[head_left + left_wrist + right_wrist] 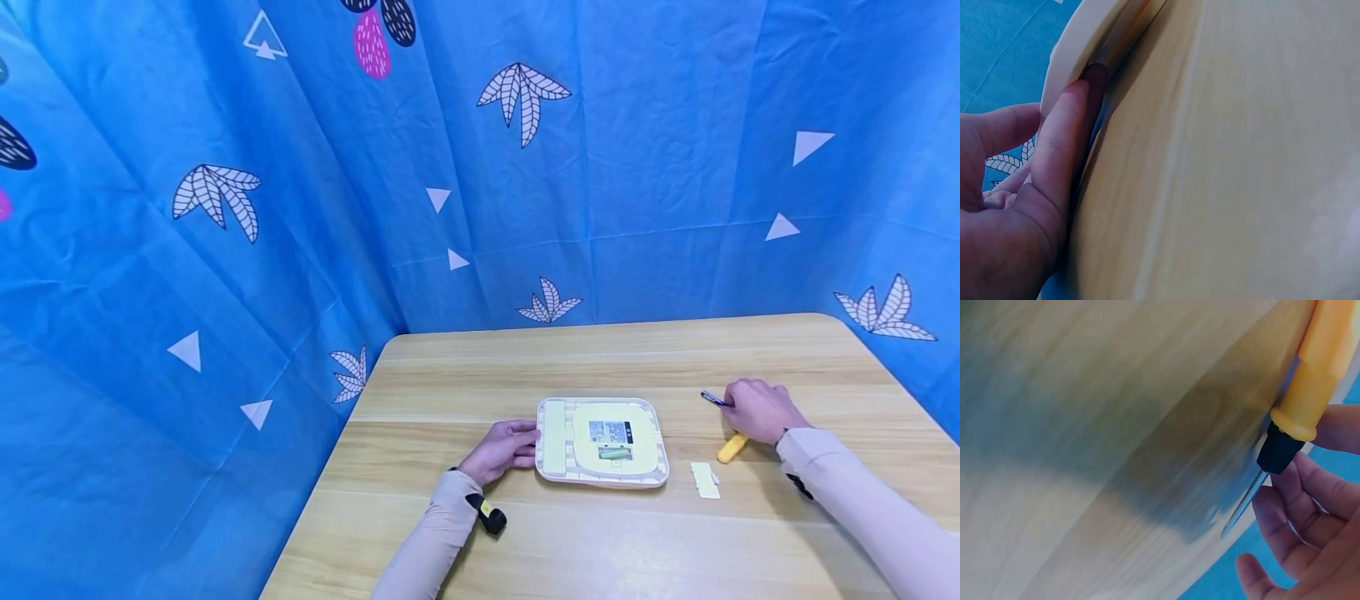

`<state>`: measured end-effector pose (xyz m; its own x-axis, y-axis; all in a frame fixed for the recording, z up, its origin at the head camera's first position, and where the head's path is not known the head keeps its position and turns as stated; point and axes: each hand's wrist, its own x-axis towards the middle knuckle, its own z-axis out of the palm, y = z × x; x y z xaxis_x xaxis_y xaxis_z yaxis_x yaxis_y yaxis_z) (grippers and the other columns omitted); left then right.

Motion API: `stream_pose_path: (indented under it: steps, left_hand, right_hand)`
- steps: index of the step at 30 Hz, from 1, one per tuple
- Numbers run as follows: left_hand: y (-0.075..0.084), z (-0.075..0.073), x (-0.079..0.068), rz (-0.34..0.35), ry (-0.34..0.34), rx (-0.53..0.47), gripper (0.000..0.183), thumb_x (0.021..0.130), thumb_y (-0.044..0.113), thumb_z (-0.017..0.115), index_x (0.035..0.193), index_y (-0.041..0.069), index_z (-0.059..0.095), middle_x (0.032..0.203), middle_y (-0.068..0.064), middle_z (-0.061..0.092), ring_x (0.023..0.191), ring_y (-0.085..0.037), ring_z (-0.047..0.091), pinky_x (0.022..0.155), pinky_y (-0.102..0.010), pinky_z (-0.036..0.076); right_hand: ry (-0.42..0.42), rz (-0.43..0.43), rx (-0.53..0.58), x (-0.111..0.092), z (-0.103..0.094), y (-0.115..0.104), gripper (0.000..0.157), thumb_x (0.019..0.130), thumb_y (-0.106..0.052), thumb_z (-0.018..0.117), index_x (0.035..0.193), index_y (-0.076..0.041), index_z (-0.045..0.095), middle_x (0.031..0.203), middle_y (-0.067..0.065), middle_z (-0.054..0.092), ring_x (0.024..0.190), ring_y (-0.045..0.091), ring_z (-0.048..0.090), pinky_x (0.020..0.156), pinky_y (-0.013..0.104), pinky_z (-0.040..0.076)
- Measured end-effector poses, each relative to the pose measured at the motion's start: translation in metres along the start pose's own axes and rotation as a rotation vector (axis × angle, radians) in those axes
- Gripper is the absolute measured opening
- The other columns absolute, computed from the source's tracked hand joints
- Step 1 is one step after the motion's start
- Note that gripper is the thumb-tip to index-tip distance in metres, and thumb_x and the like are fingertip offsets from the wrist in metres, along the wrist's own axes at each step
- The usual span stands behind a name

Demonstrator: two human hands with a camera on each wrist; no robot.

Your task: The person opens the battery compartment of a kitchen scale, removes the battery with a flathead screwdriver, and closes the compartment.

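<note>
A white battery-powered device (557, 475) with rounded corners lies on the table, its ribbed, labelled side up. Inside its uncovered battery slot sits a green battery (615, 454). My left hand (504, 450) holds the device's left edge; in the left wrist view one finger (1063, 134) reaches under the white rim (1075, 53) while another digit meets its outer side. Over on the right, my right hand (761, 408) holds a screwdriver (1310, 381) with a yellow handle, black collar and thin metal shaft. Its fingers pinch around the collar, near the tabletop.
A small pale battery cover (705, 481) lies between the device and the right hand. Just beyond that hand is a slim dark and silver piece (716, 398). The wooden table (615, 550) is bordered by a blue patterned curtain (645, 167) at back and sides.
</note>
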<state>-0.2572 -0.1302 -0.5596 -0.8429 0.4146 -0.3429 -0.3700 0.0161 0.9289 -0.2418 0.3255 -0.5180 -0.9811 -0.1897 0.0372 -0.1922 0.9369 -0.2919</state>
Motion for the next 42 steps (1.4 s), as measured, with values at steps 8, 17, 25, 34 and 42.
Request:
stream_pose_path:
  steps: [8,17,25,34,42]
  left_hand:
    - [0.001,0.0,0.0,-0.003,0.004,0.002,0.044,0.103,0.009,0.061,0.142,-0.009,0.053,0.099,-0.005,0.077,0.076,-0.009,0.074,0.075,-0.022,0.066]
    - [0.002,0.0,0.0,0.001,0.003,0.006,0.044,0.103,0.009,0.061,0.142,-0.009,0.052,0.1,-0.005,0.077,0.076,-0.008,0.074,0.073,-0.021,0.066]
    - [0.001,0.0,0.001,0.0,0.007,0.002,0.044,0.103,0.009,0.061,0.142,-0.009,0.052,0.099,-0.005,0.077,0.075,-0.009,0.074,0.073,-0.021,0.066]
    - [0.0,0.0,0.0,0.001,0.01,0.005,0.044,0.103,0.009,0.061,0.143,-0.009,0.052,0.098,-0.004,0.076,0.075,-0.008,0.074,0.072,-0.02,0.066]
    - [-0.001,0.0,0.001,0.002,0.006,0.004,0.043,0.103,0.009,0.06,0.142,-0.009,0.052,0.096,-0.003,0.076,0.075,-0.008,0.074,0.072,-0.02,0.066]
  right_hand:
    - [0.091,-0.043,0.018,0.0,-0.009,-0.012,0.02,0.087,-0.013,0.073,0.097,0.004,0.073,0.085,0.012,0.068,0.074,0.023,0.059,0.059,0.042,0.051]
    - [0.168,-0.183,0.062,-0.006,-0.017,-0.057,0.013,0.088,-0.012,0.077,0.094,-0.001,0.076,0.083,0.004,0.07,0.077,0.02,0.062,0.066,0.038,0.055]
    - [0.159,-0.292,0.096,-0.014,-0.017,-0.099,0.007,0.088,-0.008,0.077,0.094,-0.006,0.077,0.087,-0.001,0.071,0.083,0.017,0.065,0.074,0.037,0.059]
    - [0.131,-0.465,0.077,-0.021,-0.004,-0.132,0.01,0.085,-0.007,0.081,0.088,-0.016,0.076,0.082,-0.01,0.064,0.075,0.006,0.059,0.064,0.023,0.053]
    - [0.069,-0.511,0.097,-0.017,0.007,-0.144,0.013,0.084,-0.006,0.082,0.087,-0.018,0.077,0.081,-0.013,0.062,0.076,0.003,0.051,0.063,0.021,0.047]
